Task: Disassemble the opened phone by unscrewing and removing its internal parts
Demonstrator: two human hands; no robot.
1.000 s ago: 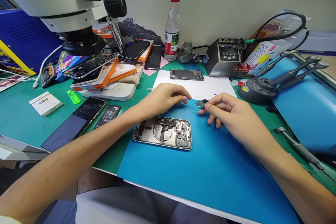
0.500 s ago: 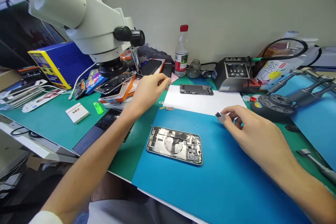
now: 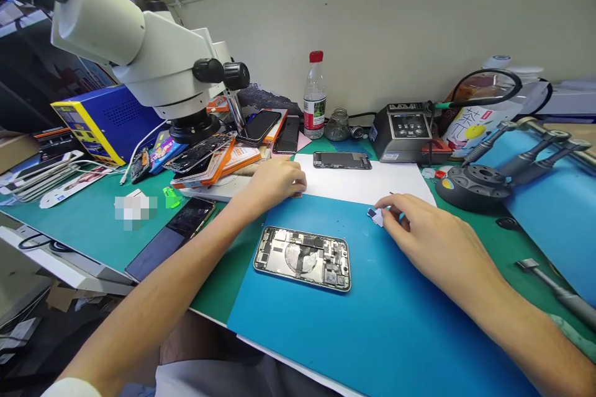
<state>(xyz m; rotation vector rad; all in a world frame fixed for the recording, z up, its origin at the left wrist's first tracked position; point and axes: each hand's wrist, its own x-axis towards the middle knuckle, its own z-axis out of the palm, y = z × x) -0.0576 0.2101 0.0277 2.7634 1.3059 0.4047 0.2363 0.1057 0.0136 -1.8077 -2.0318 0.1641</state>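
My right hand (image 3: 426, 232) pinches a small silver and black phone part (image 3: 375, 217) between thumb and forefinger, just above the blue mat. My left hand (image 3: 278, 178) is closed at the mat's far left corner, fingertips pointing down. A sliver of a small metal piece (image 3: 297, 195) shows under those fingertips; whether they grip it is hidden. Between my hands and nearer to me lies an opened phone (image 3: 302, 258), its boards and round coil exposed. Beyond it, a dark phone screen (image 3: 342, 160) rests on a white sheet (image 3: 391, 185).
A microscope (image 3: 167, 68) overhangs the left side, above stacked phones and boxes. One dark phone (image 3: 172, 239) lies under my left forearm. At the back stand a bottle (image 3: 315, 105), a glass jar (image 3: 337, 126) and a control box (image 3: 403, 133). A round black holder (image 3: 475, 189) sits right.
My left hand has come down and nearer, over the small metal piece. My right hand has turned the phone part, showing a lighter face. The view has shifted slightly.
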